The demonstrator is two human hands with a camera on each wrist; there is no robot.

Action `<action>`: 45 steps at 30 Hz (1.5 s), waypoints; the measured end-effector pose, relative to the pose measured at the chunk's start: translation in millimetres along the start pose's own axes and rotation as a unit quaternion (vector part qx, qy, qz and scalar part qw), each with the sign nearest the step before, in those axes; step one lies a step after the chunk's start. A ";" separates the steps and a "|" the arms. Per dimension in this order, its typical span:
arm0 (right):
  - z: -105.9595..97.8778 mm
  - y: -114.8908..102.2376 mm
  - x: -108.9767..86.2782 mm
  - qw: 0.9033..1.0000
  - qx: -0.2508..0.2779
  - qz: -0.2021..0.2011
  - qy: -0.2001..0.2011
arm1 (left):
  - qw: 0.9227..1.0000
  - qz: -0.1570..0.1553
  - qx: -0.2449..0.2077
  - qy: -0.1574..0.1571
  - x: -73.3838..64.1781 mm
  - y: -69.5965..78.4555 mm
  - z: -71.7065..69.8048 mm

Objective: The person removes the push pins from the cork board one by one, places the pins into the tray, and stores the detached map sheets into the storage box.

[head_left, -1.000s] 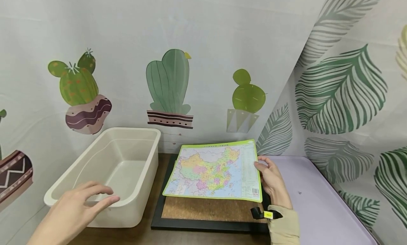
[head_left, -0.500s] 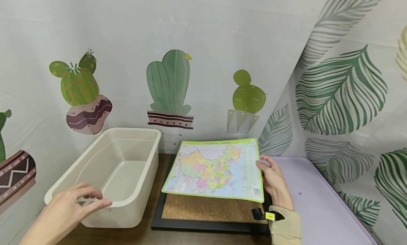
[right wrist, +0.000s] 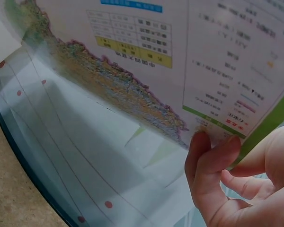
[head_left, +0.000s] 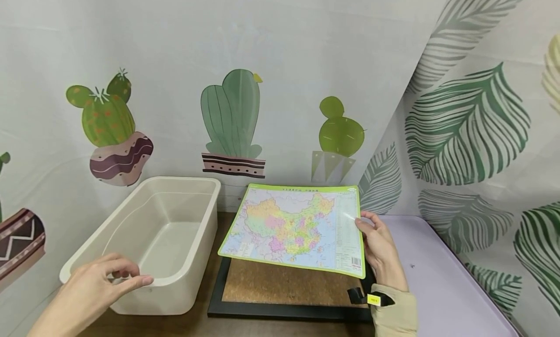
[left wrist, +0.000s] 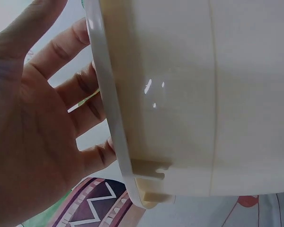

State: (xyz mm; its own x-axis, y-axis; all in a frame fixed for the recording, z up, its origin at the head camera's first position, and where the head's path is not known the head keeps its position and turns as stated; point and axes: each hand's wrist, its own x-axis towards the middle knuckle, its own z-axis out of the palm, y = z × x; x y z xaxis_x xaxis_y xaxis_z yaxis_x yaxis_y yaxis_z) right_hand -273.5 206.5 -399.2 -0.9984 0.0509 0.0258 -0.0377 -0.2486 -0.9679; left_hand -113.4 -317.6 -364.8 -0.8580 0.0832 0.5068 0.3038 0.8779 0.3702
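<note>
The map sheet [head_left: 288, 230] is held tilted above the cork board [head_left: 280, 284], its three-o'clock edge pinched by the right hand [head_left: 381, 247]. The left hand [head_left: 95, 282], fingers parted, is held at the seven-o'clock rim of the tub [head_left: 170, 298]; contact cannot be told.

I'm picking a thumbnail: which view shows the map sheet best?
The head view: nearly the whole front of the map sheet shows. Right wrist has only part of its back; left wrist, none.

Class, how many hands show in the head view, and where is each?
2. The left hand is at the near end of the beige bin; the right hand holds the right edge of the map.
</note>
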 end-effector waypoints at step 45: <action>78.3 -0.7 -23.5 0.991 0.136 -0.009 -0.002 | 0.999 0.052 0.002 0.011 -4.9 -12.8 0.8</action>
State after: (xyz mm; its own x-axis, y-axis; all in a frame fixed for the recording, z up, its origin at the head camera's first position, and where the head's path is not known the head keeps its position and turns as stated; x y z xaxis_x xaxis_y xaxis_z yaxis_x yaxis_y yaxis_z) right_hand -253.3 129.6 -379.6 -0.9976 0.0541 0.0429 -0.0642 -0.4990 -0.8642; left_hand -113.4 -328.9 -372.7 -0.8126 0.1625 0.5597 0.3885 0.8669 0.3124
